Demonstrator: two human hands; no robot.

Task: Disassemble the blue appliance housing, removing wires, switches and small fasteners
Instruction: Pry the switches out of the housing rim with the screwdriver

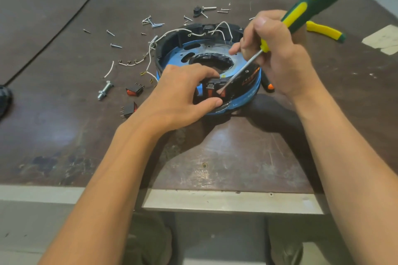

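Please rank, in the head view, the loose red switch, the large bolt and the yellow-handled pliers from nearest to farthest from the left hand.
From the left hand:
1. Loose red switch, just left of it.
2. Large bolt, farther left.
3. Yellow-handled pliers, far right, beyond the housing.

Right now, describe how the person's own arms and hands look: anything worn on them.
Both forearms are bare up to the frame edge: no sleeves in view. The left hand and right hand wear no gloves, and no rings, watch or wristband show. Fingernails are short and unpainted.
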